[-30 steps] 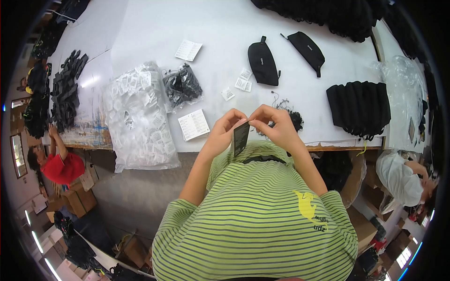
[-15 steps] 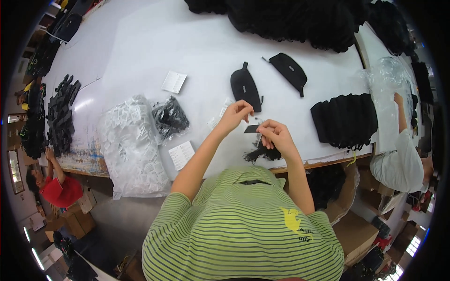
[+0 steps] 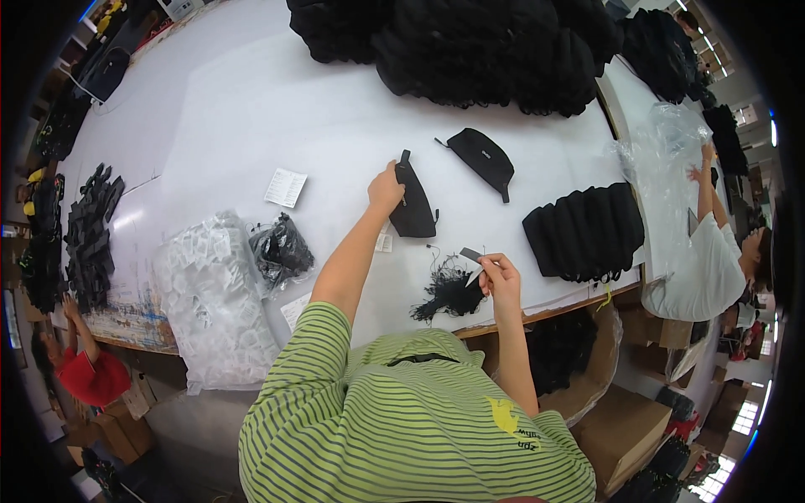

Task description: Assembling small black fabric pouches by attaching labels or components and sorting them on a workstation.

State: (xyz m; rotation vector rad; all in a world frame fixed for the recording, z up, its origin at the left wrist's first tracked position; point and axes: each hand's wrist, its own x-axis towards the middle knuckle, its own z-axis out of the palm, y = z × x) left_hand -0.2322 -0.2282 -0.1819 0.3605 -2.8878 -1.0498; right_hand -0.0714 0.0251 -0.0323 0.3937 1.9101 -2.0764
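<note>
My left hand [image 3: 386, 188] is closed on the upper left edge of a black zippered pouch [image 3: 415, 208] lying on the white table. Beside it, to the right, a second black pouch [image 3: 480, 159] lies flat, untouched. Between its fingertips my right hand [image 3: 501, 281] pinches a small hang tag [image 3: 472, 254], dark on one part, with a pale piece next to it. A tangle of thin black strings [image 3: 449, 289] rests just left of that hand, near the table's front edge. A small white slip [image 3: 383, 243] shows partly from behind the left forearm and pouch.
Black pouches stand in a row [image 3: 585, 232] on the right; a large black heap [image 3: 495, 54] fills the back. To the left are a clear bag of white pieces [image 3: 214, 302], a smaller bag of black pieces [image 3: 281, 251] and a printed slip [image 3: 286, 187]. People work at both sides.
My left hand has gone from beside the tag to the pouch's upper left edge, and the pouch has turned a little. My right hand keeps the tag, now apart from the left. The view has shifted.
</note>
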